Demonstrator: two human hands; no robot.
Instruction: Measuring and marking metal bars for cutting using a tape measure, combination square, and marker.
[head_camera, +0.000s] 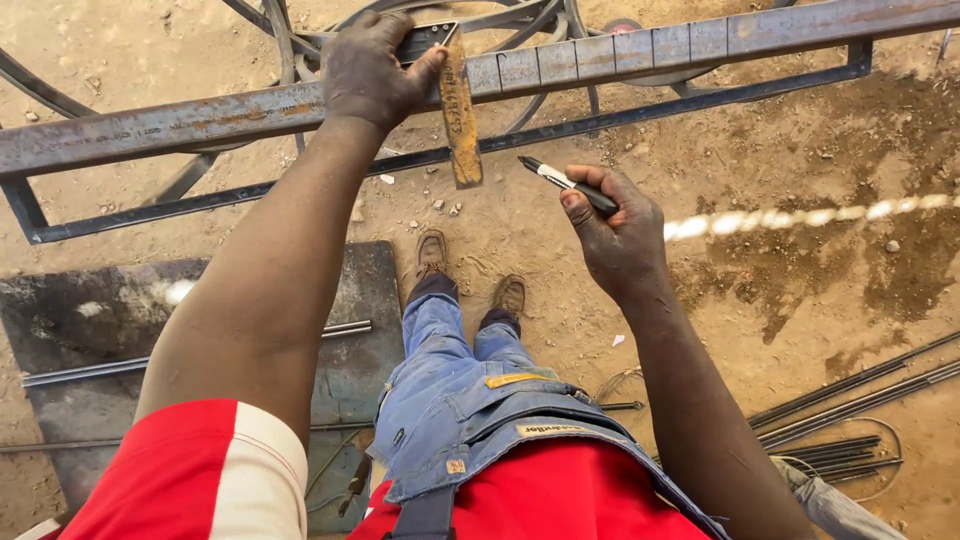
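Note:
My left hand (370, 68) presses a rusty try square (459, 110) against a long steel tube (620, 50) that spans the view; the square's blade hangs down over the tube's near side. Several marker lines cross the tube's top to the right of the square. My right hand (620, 235) holds a black-and-white marker pen (565, 183) below the tube, tip pointing up-left, a short way right of the square's blade.
A lower steel bar (640, 110) runs parallel under the tube, forming a frame. A dark metal sheet (90, 310) with thin rods lies on the sandy ground at left. More rods (850, 400) lie at right. Curved metal rings (280, 40) sit behind the tube.

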